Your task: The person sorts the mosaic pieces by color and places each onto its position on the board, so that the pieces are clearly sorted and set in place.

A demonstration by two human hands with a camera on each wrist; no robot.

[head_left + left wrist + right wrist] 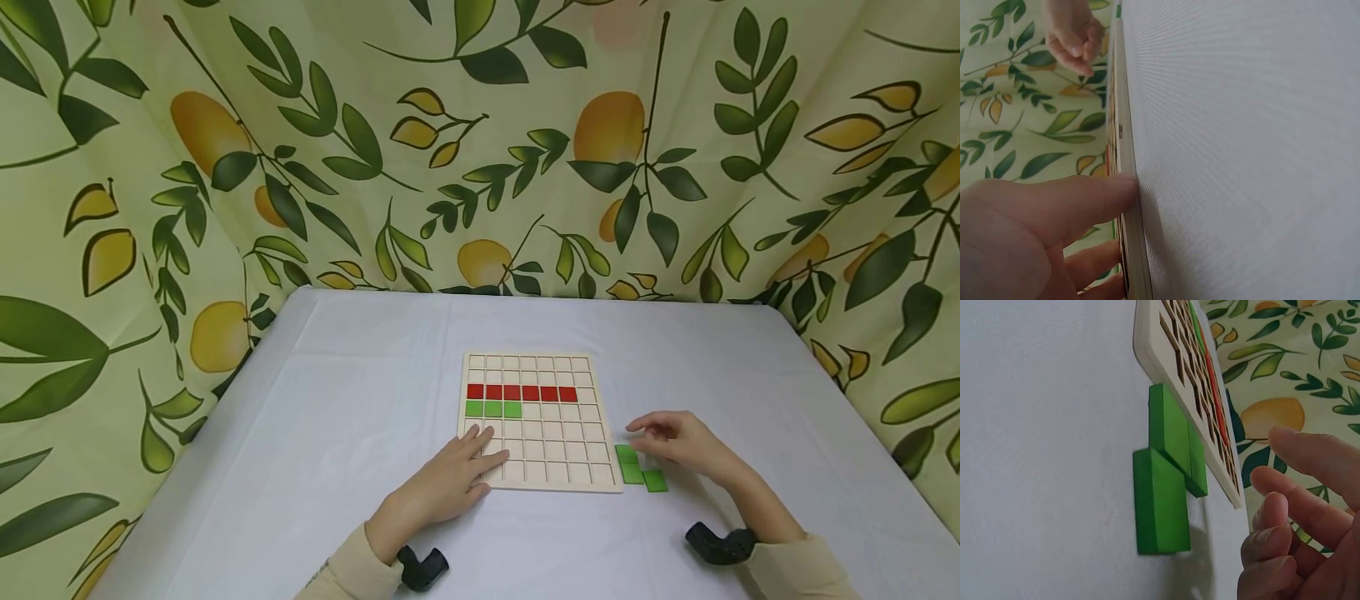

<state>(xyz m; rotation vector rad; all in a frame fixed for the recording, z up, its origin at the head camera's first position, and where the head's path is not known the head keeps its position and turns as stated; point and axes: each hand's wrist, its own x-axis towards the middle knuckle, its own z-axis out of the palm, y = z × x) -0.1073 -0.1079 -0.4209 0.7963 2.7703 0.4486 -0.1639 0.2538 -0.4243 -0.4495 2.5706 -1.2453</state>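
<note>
A pale wooden grid board (558,454) lies on the table, with a row of several red tiles (530,392) and, below it, three green tiles (492,409) in its cells. My left hand (453,475) rests on the board's lower left corner, fingers spread; in the left wrist view the thumb (1079,200) touches the board's edge. Over the table at the board's right side hovers my right hand (678,442), its fingers loosely bent, holding nothing. Three loose green tiles (1166,506) lie below it, close beside the board's right edge.
White cloth covers the table (360,392). Behind it and along the sides hangs a curtain (525,208) printed with leaves and fruit. A black wrist device (423,568) sits at the left sleeve, another black device (720,544) at the right.
</note>
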